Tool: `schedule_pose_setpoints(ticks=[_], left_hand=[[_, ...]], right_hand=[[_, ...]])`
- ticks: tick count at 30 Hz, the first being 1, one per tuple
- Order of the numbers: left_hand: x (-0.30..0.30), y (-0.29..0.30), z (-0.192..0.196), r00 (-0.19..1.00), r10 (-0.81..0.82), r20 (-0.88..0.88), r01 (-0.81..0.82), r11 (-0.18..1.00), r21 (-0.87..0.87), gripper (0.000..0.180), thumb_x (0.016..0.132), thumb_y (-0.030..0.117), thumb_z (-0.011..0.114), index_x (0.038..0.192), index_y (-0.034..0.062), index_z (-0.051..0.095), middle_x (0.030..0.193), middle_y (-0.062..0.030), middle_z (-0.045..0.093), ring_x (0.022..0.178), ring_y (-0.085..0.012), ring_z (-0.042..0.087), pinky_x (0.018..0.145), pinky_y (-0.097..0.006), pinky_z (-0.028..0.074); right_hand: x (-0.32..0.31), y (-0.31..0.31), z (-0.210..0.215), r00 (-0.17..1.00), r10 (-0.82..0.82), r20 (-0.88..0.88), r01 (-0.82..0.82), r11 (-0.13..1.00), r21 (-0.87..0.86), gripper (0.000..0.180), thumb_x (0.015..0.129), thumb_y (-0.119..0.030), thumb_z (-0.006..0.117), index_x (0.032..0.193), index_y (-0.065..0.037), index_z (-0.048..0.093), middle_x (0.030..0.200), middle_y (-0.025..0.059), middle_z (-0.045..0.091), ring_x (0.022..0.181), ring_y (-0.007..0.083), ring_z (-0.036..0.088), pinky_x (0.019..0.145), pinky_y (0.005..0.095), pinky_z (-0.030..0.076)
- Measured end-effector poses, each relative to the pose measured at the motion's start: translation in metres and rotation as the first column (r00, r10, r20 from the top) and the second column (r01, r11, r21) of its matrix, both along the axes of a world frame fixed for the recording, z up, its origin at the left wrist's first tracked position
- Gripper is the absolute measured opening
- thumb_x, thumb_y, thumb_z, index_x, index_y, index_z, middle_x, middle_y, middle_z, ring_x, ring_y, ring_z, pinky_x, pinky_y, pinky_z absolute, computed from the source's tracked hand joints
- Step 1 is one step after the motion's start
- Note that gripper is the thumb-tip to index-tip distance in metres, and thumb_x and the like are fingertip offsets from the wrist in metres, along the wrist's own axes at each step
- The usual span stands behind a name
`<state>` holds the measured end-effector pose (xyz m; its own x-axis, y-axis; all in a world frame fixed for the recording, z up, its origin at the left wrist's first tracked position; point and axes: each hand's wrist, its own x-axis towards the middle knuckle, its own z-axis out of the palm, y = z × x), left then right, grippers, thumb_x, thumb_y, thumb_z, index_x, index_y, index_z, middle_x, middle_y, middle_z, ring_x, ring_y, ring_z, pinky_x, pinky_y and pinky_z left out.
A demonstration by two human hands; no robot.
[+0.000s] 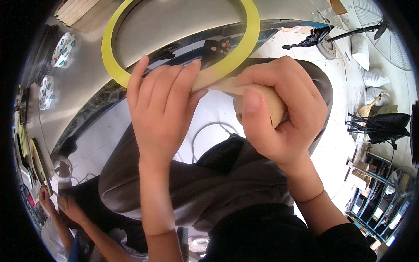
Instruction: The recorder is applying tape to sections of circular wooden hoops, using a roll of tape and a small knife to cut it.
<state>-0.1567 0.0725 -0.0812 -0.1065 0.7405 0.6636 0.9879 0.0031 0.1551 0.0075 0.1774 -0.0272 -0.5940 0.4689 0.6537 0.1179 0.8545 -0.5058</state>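
Note:
A large flat yellow ring (252, 32) rises in front of me, its near edge toward my lap. My left hand (158, 107) is closed on that near edge, with the thumb mostly hidden below and the little finger raised. In my right hand (292, 98) is a roll of beige tape (271, 104), thumb pressed on its side. A pale strip of tape (224, 86) runs from the roll to the ring beside my left fingertips. Part of the ring's near right edge looks paler, as if tape lies over it.
A metal-topped table (83, 87) with a dark edge stands ahead, bearing two white patterned rolls (63, 49). At the lower left, a co-worker's hands (70, 207) are near another ring (38, 163). On the right are a fan (386, 30), a folded black chair (384, 126) and a blue rack (371, 209).

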Motion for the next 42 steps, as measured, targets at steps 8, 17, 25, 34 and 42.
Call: schedule_pose_setpoints(ticks=[8,17,25,34,42], left_hand=[[0.002,-0.007,0.002,0.997,-0.016,0.07,0.015,1.0,0.02,0.032,0.074,0.017,0.08,0.102,0.0091,0.068,0.092,-0.0041,0.066,0.091,-0.0234,0.064,0.108,-0.047,0.041],[0.001,-0.008,0.0,0.997,-0.035,0.068,0.035,0.999,0.004,0.03,0.075,0.014,0.079,0.101,0.0061,0.067,0.094,-0.0066,0.066,0.094,-0.0253,0.063,0.108,-0.048,0.042],[0.003,-0.012,0.013,0.996,-0.016,0.087,0.022,0.998,-0.066,0.031,0.077,0.012,0.078,0.106,0.006,0.067,0.099,-0.0081,0.067,0.098,-0.0275,0.063,0.108,-0.049,0.041],[0.02,-0.02,0.003,0.991,0.08,0.105,-0.092,0.989,0.115,0.021,0.085,0.011,0.068,0.106,0.0065,0.067,0.104,-0.0082,0.067,0.107,-0.0282,0.062,0.108,-0.046,0.04],[0.055,0.006,-0.072,-0.482,-0.482,0.731,-0.124,0.864,0.488,0.041,0.104,0.035,0.049,0.129,0.0021,0.053,0.123,-0.0117,0.062,0.106,-0.0231,0.059,0.091,-0.039,0.046]], right_hand=[[-0.033,0.016,-0.006,0.999,-0.019,-0.039,0.019,1.0,0.019,0.016,0.088,-0.017,0.067,0.084,-0.002,0.069,0.074,0.0059,0.065,0.064,0.0153,0.059,0.06,0.0265,0.045],[-0.068,0.031,-0.005,0.99,-0.112,0.08,0.104,0.99,0.095,0.036,0.083,-0.029,0.067,0.056,-0.006,0.063,0.062,0.0079,0.059,0.06,0.0273,0.061,0.055,0.0363,0.048],[-0.072,0.04,-0.004,0.975,-0.207,0.086,0.138,0.855,0.499,0.029,0.081,-0.025,0.064,0.056,-0.011,0.068,0.056,0.0127,0.063,0.051,0.0332,0.064,0.048,0.0435,0.051],[-0.057,0.051,0.003,0.893,-0.06,0.446,-0.173,0.869,0.463,0.018,0.085,-0.011,0.062,0.097,0.002,0.066,0.058,0.0142,0.061,0.051,0.0339,0.062,0.042,0.0444,0.048],[-0.064,0.045,0.019,0.869,-0.056,0.492,-0.176,0.894,0.411,0.012,0.083,-0.011,0.061,0.082,0.001,0.065,0.062,0.0157,0.063,0.057,0.0342,0.065,0.047,0.045,0.051]])
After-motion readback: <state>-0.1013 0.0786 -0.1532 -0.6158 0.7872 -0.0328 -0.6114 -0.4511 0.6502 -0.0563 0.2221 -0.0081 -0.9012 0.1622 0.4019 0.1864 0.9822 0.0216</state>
